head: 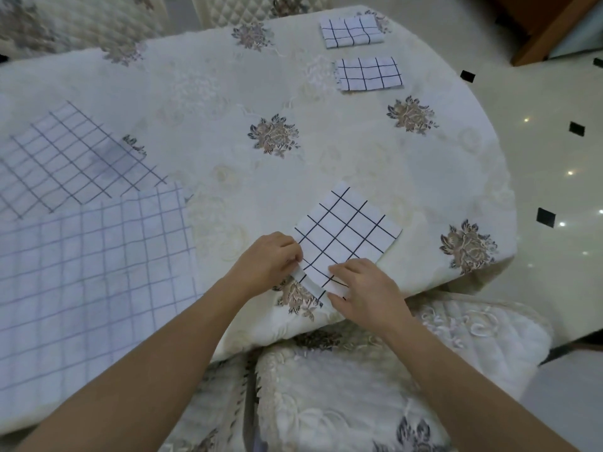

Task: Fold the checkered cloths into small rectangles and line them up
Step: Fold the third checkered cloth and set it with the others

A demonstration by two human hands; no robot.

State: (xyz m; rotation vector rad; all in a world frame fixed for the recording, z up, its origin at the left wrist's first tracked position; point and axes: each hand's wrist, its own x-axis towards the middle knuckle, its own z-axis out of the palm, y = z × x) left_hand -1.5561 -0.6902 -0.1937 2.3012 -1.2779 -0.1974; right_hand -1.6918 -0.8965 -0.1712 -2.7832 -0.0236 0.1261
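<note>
left hand (272, 259) pinched the near-left edge of the half-folded cloth (349, 226), fingers curled on a lifted strip of it. right hand (362, 288) was clamped on the near corner, fingers on top and thumb apparently tucked under the edge. the cloth lay tilted near the front edge of the desk (228, 93), far end flat, near end raised off the cover. risks, as judgement: the two grips sat close together on one end, so the free far end could swing or slide on the quilted cover and the layers could shear, giving a crooked rectangle. the cloth was near the desk's rim, so a pull toward the body could drag it off onto the chair cushion (359, 386). it also lay skewed and well apart from the far folded cloth (350, 32) and the near folded cloth (368, 74) at the far right, so it could end up out of line with them when placed. the upper flat cloth (75, 154) and lower flat cloth (91, 262) lay unfolded at the left, overlapping, and lifting one could drag the other. hidden or unclear: how many layers the held cloth had, what the fingertips did under the fold, and the left parts of the flat cloths, cut off by the frame. a dark smudge on the upper flat cloth could be a shadow or a stain, couldn't tell.
</note>
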